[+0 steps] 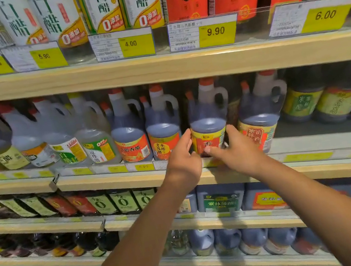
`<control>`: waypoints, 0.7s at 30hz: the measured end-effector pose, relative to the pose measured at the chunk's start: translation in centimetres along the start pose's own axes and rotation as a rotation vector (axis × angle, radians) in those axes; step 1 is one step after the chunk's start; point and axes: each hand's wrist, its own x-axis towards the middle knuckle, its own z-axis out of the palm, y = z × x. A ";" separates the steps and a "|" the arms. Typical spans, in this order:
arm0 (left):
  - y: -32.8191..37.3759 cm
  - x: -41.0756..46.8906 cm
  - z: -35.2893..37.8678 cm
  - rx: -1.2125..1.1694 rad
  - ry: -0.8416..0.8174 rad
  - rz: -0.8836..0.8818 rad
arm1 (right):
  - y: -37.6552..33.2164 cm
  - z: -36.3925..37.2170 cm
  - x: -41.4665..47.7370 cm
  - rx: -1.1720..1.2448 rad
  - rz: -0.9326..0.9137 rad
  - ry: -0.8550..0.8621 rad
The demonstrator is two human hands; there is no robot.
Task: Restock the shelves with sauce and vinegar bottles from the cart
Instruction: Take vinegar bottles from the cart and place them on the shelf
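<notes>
Bare forearms reach up as left hand (183, 162) and right hand (237, 154) curl around a dark vinegar jug (208, 124) at the middle shelf's lip (107, 180). Squeezed between neighbouring jugs (163, 130), a hard shove could topple one.

Two bare forearms rise from the lower edge of the frame and converge near its centre, the left from the bottom left, the right from the bottom right corner. The left hand (184, 163) holds the left flank of a dark plastic jug with a red and yellow label (207, 125), its thumb pointing up against the jug. The right hand (238, 153) grips the jug's right flank, thumb laid across the lower label, fingers (231, 131) curled round the side. The hands sit just beside each other, backs toward the camera.
</notes>
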 end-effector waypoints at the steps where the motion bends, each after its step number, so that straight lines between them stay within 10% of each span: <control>1: -0.1 -0.2 0.1 0.012 -0.005 0.020 | 0.3 0.6 -0.7 -0.005 -0.069 0.085; 21: -1.7 -0.5 1.8 -0.078 -0.005 0.035 | -0.1 2.5 -0.6 0.427 0.168 0.205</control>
